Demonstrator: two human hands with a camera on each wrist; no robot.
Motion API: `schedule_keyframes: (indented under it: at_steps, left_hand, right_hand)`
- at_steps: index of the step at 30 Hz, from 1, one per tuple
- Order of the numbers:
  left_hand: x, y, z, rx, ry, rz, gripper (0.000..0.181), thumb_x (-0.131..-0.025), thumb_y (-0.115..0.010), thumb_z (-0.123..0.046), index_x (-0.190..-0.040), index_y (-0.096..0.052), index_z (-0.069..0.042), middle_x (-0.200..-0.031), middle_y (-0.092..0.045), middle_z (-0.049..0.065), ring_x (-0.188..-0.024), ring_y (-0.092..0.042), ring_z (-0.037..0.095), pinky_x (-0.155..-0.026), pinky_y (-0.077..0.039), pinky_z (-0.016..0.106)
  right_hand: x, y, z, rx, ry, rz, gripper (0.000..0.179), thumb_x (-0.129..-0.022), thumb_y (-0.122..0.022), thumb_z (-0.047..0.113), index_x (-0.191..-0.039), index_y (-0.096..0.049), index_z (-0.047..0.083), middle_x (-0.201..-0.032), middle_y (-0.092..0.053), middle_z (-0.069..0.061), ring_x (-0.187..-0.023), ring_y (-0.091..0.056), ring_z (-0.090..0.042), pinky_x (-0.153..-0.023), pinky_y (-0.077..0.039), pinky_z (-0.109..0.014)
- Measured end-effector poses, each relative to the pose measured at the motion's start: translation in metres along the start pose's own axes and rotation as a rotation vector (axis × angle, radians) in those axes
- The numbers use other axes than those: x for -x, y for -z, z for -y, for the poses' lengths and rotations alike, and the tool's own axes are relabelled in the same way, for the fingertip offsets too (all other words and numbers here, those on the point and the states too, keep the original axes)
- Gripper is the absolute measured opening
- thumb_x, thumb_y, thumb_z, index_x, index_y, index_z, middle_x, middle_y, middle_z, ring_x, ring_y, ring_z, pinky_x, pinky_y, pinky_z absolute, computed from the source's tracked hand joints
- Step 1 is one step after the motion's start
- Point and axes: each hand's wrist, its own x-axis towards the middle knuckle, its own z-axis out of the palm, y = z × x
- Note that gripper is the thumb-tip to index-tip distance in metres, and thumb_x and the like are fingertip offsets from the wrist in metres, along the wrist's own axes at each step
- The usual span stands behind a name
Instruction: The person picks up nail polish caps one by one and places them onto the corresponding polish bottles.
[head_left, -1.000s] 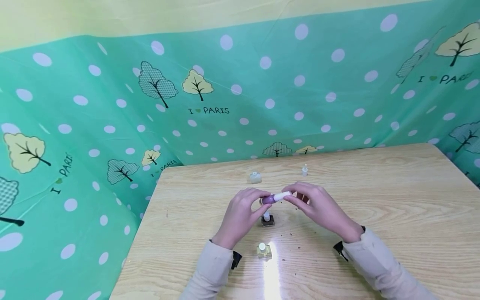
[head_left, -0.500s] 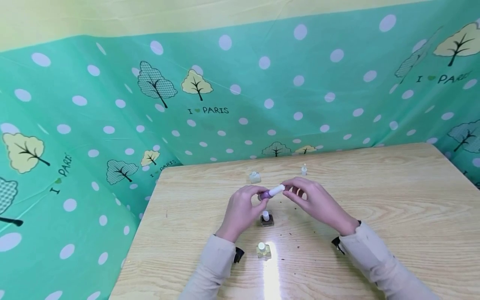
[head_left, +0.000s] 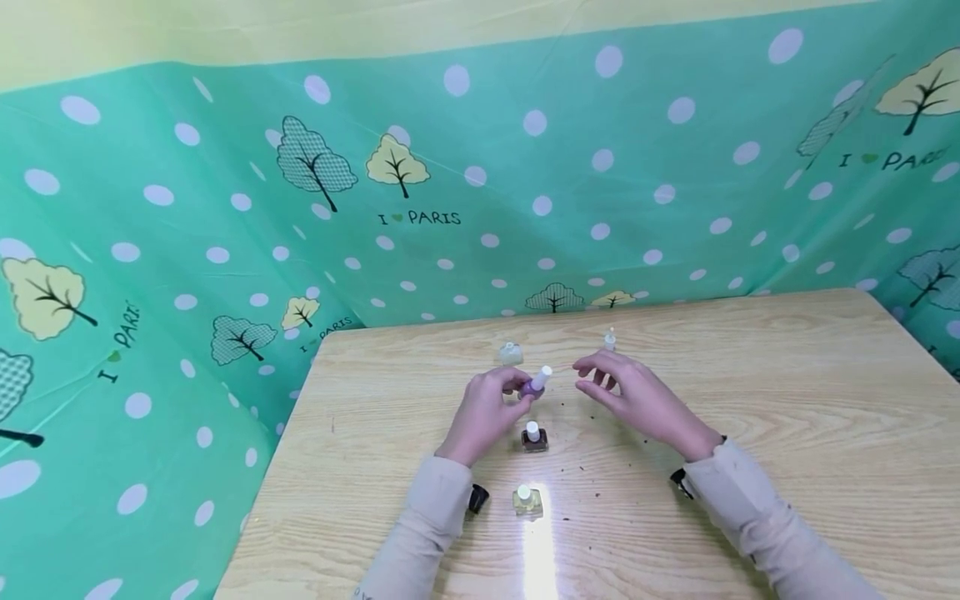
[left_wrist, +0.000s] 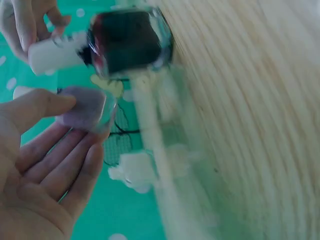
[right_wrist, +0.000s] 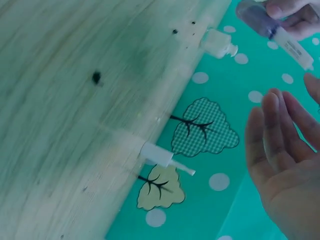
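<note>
Between the thumb and fingers of my left hand [head_left: 483,417] is a purple nail polish bottle [head_left: 532,389], its white cap tilted up and to the right. My right hand [head_left: 639,402] hovers to the right of that cap, apart from it, fingers loosely bent and holding nothing. In the right wrist view the white cap of the purple bottle [right_wrist: 257,19] shows in full, a gap away from my right fingertips. Below my hands, a dark nail polish bottle [head_left: 534,442] with a white cap stands on the table.
Nearer me stands a pale yellow nail polish bottle [head_left: 528,503] beside a glare strip. Toward the back are an uncapped clear-whitish bottle [head_left: 511,355] and a white brush cap [head_left: 609,341], brush up. Dark specks dot the wooden table [head_left: 750,400]. A patterned green cloth [head_left: 495,275] hangs behind.
My right hand has let go of the purple bottle's white cap and drawn away to the right. The left hand has turned the bottle more upright.
</note>
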Motion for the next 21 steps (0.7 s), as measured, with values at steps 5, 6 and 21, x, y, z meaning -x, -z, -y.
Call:
schedule_keyframes:
  at_steps: [5,6,21]
  left_hand:
    - [-0.005,-0.004,0.011,0.033,0.074,0.064,0.024,-0.088,-0.075,-0.016,-0.111,-0.071,-0.011,-0.107,-0.074,0.001,-0.098,-0.069,0.014,-0.093,-0.055,0.031]
    - [-0.005,-0.004,0.013,0.037,0.086,0.071,0.024,-0.088,-0.075,-0.016,-0.111,-0.07,-0.01,-0.107,-0.074,0.002,-0.097,-0.069,0.014,-0.093,-0.055,0.031]
    - [-0.009,-0.01,0.022,0.09,0.147,0.126,0.028,-0.086,-0.075,-0.007,-0.112,-0.067,-0.006,-0.109,-0.072,0.008,-0.098,-0.07,0.017,-0.09,-0.056,0.025]
  right_hand:
    - [0.0,0.001,-0.011,0.009,-0.052,0.03,0.033,-0.096,-0.065,0.025,-0.123,-0.064,0.006,-0.111,-0.068,-0.006,-0.091,-0.061,-0.012,-0.079,-0.057,-0.032]
    - [0.0,0.001,-0.013,0.012,-0.061,0.033,0.032,-0.096,-0.066,0.025,-0.122,-0.065,0.006,-0.11,-0.068,-0.006,-0.091,-0.061,-0.012,-0.079,-0.057,-0.033]
    - [0.001,0.003,-0.027,0.036,-0.109,0.033,0.033,-0.096,-0.066,0.024,-0.119,-0.064,0.001,-0.108,-0.069,-0.008,-0.091,-0.063,-0.017,-0.079,-0.057,-0.038]
